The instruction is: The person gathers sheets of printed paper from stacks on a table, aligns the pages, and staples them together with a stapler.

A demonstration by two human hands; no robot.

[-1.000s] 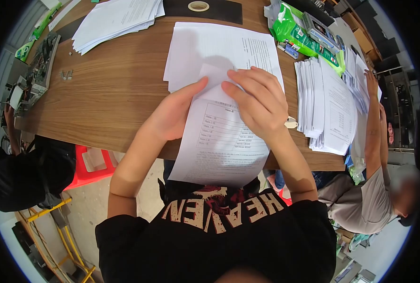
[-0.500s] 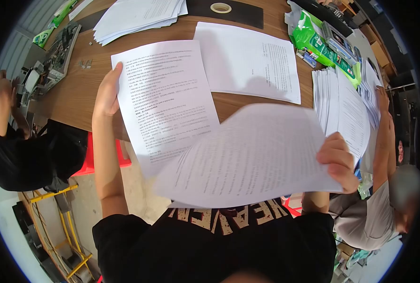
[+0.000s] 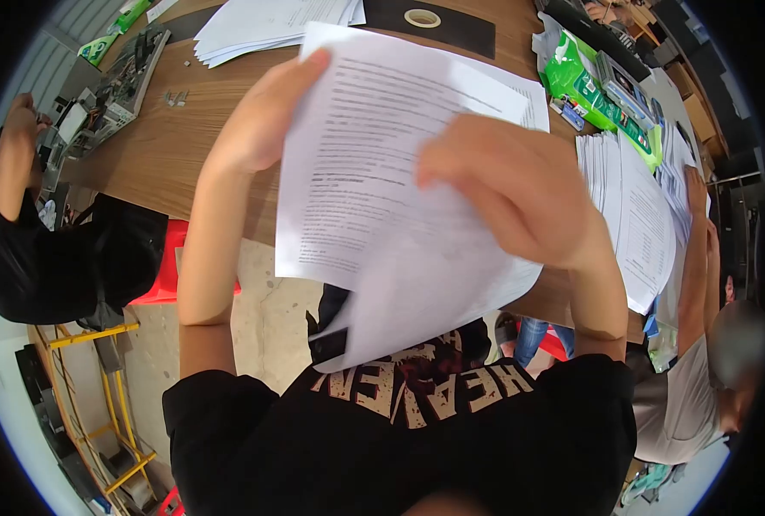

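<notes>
Several printed sheets (image 3: 348, 172) are held up in front of me over the table's near edge. My left hand (image 3: 266, 116) grips them at the upper left, with its thumb on the front page. My right hand (image 3: 520, 189) is across the middle of the sheets, blurred by motion, its fingers curled together at the edge of a turned page (image 3: 434, 275). That page bends and hangs down toward my shirt. Behind the sheets, other paper (image 3: 533, 95) lies on the table, partly covered.
A paper stack (image 3: 270, 26) and a tape roll (image 3: 423, 17) lie at the back. To the right are a green packet (image 3: 580, 82) and a thick paper pile (image 3: 627, 215). Opened electronics (image 3: 124, 90) stand left. One person is at each side; a red stool (image 3: 172, 267) stands left.
My left hand has moved up and right with the sheets. My right hand has swung from the right edge up and left across the pages, and the turned page has shifted with it.
</notes>
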